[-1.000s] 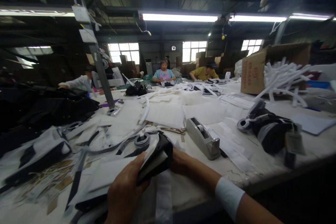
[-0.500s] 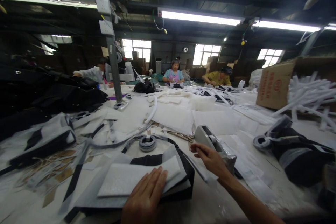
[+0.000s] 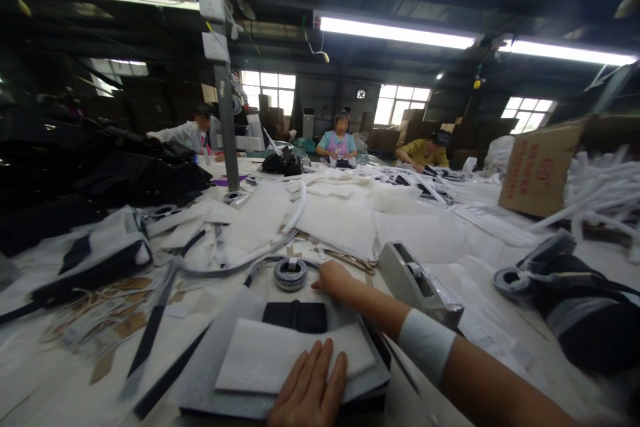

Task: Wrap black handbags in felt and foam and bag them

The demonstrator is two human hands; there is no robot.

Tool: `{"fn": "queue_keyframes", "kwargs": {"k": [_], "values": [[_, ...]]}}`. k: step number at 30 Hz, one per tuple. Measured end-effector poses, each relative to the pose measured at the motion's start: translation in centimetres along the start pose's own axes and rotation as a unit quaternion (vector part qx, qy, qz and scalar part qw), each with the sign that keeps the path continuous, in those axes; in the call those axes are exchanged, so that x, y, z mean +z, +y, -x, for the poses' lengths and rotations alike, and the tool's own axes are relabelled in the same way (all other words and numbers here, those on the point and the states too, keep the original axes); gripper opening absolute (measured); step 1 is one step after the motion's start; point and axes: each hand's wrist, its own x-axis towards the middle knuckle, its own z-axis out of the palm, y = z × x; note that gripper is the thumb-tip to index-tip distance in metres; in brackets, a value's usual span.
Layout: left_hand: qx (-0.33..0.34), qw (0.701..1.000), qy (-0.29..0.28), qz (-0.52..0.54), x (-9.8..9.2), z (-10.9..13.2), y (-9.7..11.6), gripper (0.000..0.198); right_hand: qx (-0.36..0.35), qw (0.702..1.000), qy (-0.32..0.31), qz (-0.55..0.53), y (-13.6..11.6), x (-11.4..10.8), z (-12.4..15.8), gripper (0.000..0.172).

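My left hand (image 3: 313,387) lies flat, fingers extended, on a folded white foam sheet (image 3: 260,360). Under that sheet is a black flat item, apparently a bag (image 3: 373,403), with a larger pale wrapping sheet (image 3: 200,380) over it. A black flap or band (image 3: 295,315) shows just beyond the foam. My right hand (image 3: 336,280) reaches across the far side of the bag, beside a coiled strap wrapped in clear plastic (image 3: 291,275). Its fingers are mostly hidden and blurred, so I cannot tell if they touch the strap. A pale band (image 3: 427,343) circles my right forearm.
A grey tape dispenser (image 3: 417,283) stands right of my hand. White foam sheets (image 3: 335,223) cover the table's middle. Paper tags (image 3: 115,320) and a wrapped black bag (image 3: 95,270) lie left; another wrapped bag (image 3: 575,313) and a carton (image 3: 540,167) are right. Several people work beyond.
My right hand has moved left from beside the tape dispenser to near the coiled strap. My left hand stays flat on the foam. The bag lies squarer, and the view has shifted slightly.
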Motion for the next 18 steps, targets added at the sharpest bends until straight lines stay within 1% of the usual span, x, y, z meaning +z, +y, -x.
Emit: {"fn": "queue_keyframes", "kwargs": {"k": [3,5,8,11,13,16,18], "values": [[0.001,1.000,0.006,-0.007,0.4,0.4,0.0,0.035,0.045,0.999,-0.002,0.027,-0.6,1.5,-1.2,0.033],[0.005,1.000,0.006,-0.009,0.5,0.6,0.0,0.035,0.054,0.998,-0.008,0.026,-0.2,1.7,-1.4,0.033],[0.006,1.000,0.005,-0.007,0.4,0.8,0.0,0.035,0.046,0.999,-0.013,-0.005,0.9,1.4,-1.1,0.030],[0.004,1.000,0.006,-0.006,0.4,0.6,0.1,0.035,0.034,0.997,0.011,-0.062,2.4,1.2,-0.7,0.028],[-0.011,1.000,0.028,-0.001,0.7,0.5,0.3,0.036,0.027,0.992,0.033,-0.115,3.4,1.2,-0.5,0.026],[-0.044,0.996,0.071,0.013,1.5,0.4,0.7,0.039,0.008,0.976,0.055,-0.212,4.7,1.2,0.3,0.026],[-0.058,0.995,0.078,0.014,1.8,0.5,0.9,0.040,-0.016,0.960,0.065,-0.273,5.3,1.1,1.1,0.029]]}}
